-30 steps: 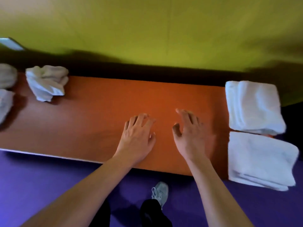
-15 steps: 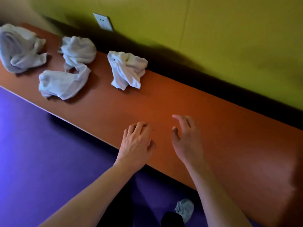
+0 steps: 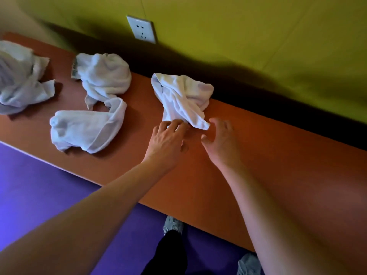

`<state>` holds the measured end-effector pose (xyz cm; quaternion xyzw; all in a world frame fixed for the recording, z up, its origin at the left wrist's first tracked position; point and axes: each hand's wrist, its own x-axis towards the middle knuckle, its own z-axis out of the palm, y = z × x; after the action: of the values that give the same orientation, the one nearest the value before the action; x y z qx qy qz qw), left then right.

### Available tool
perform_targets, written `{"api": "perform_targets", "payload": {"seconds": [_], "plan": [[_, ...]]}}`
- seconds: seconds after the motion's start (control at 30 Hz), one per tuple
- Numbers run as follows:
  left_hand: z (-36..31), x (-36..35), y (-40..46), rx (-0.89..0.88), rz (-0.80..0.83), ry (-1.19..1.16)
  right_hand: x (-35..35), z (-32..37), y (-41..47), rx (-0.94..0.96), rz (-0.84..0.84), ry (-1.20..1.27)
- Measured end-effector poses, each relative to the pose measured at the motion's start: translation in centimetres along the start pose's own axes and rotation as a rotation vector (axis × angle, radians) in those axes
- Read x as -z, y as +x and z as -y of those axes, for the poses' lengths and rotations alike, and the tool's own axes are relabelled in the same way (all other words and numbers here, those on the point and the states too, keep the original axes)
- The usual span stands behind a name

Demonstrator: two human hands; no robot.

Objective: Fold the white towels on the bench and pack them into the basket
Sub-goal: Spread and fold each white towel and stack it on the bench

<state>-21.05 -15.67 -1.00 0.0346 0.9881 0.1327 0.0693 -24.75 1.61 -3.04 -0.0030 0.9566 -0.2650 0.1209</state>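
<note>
- Reaching toward the wall socket (image 3: 141,29), both of your hands meet the crumpled white towel (image 3: 182,98) that lies on the orange bench (image 3: 268,159) just below and right of that socket.
- Towel condition: unfolded, bunched into a loose knot with twisted ridges. One pointed corner hangs toward you, away from the socket. The fabric is plain white with a soft pile.
- Left hand (image 3: 166,141): palm down, fingers extended and only slightly bent. The fingertips touch the near edge of the towel. No fold of cloth is gripped as far as the view shows.
- Right hand (image 3: 221,139): fingers spread and curved in a claw shape, thumb apart from them, positioned just beside the pointed corner. Whether it touches the cloth cannot be told; it holds nothing.
- Second towel (image 3: 95,108): also crumpled, drawn out in a long curved shape, lying on the bench below and left of the socket, apart from the first one. A small label shows at its far end.
- Third towel (image 3: 19,78): crumpled heap at the frame edge, far left of the socket, partly cut off.
- Below the bench, on the side away from the socket, your grey shoes (image 3: 172,224) stand on the purple floor (image 3: 39,185).
</note>
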Motion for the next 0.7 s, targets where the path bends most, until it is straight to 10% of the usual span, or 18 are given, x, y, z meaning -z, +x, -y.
{"api": "perform_targets", "payload": {"seconds": [0.7], "plan": [[-4.5,8.9,0.2,-0.315,-0.124,-0.295,10.0,2.9,-6.5,0.052,-0.049,0.742]]}}
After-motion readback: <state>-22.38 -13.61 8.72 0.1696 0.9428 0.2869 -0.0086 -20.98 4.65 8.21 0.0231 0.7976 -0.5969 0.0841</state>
